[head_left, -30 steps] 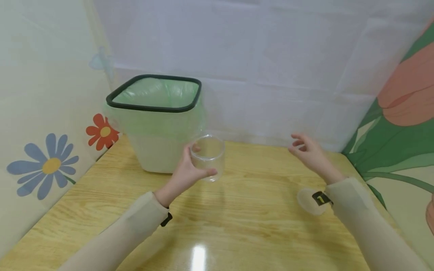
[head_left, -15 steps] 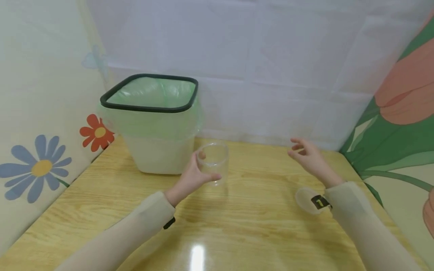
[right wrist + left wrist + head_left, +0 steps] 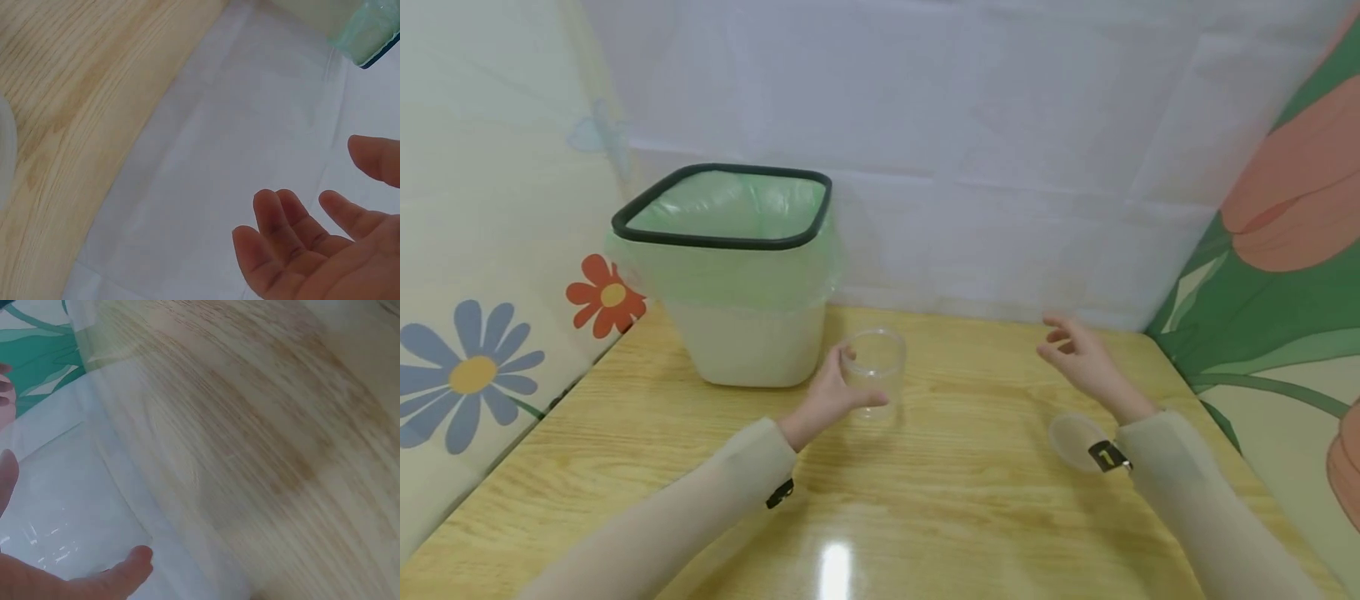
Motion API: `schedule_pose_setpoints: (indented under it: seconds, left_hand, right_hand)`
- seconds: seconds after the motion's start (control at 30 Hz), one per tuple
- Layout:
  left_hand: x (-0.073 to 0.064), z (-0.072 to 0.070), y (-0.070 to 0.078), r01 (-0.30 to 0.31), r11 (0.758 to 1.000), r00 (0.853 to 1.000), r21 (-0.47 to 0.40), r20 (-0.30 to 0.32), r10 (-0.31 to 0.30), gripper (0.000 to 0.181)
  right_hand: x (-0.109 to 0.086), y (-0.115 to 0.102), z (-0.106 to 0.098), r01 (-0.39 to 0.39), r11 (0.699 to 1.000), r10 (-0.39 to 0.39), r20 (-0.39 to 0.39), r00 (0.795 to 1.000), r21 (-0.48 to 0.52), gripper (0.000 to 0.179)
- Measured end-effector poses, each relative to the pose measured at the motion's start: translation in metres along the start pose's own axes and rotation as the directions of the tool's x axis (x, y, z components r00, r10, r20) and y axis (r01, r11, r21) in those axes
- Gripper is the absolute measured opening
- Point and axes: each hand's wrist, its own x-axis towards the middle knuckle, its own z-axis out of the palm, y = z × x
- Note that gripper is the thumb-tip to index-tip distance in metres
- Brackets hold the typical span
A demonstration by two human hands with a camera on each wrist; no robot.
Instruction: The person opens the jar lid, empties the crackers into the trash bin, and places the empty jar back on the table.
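In the head view my left hand (image 3: 829, 393) grips a clear, see-through cup (image 3: 886, 362) from its left side, thumb in front and fingers behind. The cup stands upright at or just above the table; whether its base touches the wood I cannot tell. The left wrist view shows the thumb (image 3: 122, 575) along the clear cup wall (image 3: 69, 506). My right hand (image 3: 1086, 362) hovers over the right part of the table, fingers loosely bent and nothing in them. Below it, partly covered by the right wristband, lies a round translucent lid (image 3: 1071, 437).
A pale bin (image 3: 752, 346) with a green bag liner and black rim stands behind and left of the cup. White cloth (image 3: 1015, 167) hangs along the table's back edge. Flower-printed sheets (image 3: 1285, 333) close off both sides of the wooden table (image 3: 955, 508).
My left hand has lowered the cup and brought it slightly right, away from the bin. The right hand sits slightly lower in view, still holding nothing. The whole head view has shifted slightly.
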Motion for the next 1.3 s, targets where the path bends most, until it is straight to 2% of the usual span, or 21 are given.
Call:
schedule_pose_setpoints:
  seconds: [0.3, 0.47, 0.73, 1.07, 1.3]
  left_hand:
    - [0.004, 0.01, -0.005, 0.005, 1.0, 1.0, 0.023, -0.021, -0.004, 0.097]
    - [0.005, 0.013, -0.004, 0.029, 0.999, 0.999, 0.037, -0.025, -0.028, 0.101]
    - [0.007, 0.017, -0.006, 0.05, 0.999, 0.999, 0.007, -0.01, -0.05, 0.105]
    - [0.009, 0.02, -0.004, 0.065, 0.998, 0.998, 0.023, -0.017, -0.064, 0.102]
    - [0.011, 0.024, -0.006, 0.077, 0.996, 0.997, 0.04, -0.032, -0.075, 0.103]
  right_hand:
    - [-0.003, 0.005, 0.002, -0.023, 1.0, 0.024, 0.044, 0.999, -0.009, 0.057]
    - [-0.005, 0.012, 0.005, 0.009, 0.999, -0.007, 0.058, 0.998, -0.031, 0.057]
    - [-0.009, 0.022, 0.008, 0.059, 0.997, -0.055, 0.078, 0.995, -0.052, 0.058]
    - [-0.011, 0.029, 0.01, 0.05, 0.995, -0.04, 0.12, 0.992, -0.086, 0.061]
    - [-0.014, 0.035, 0.013, 0.058, 0.991, -0.045, 0.118, 0.992, -0.117, 0.061]
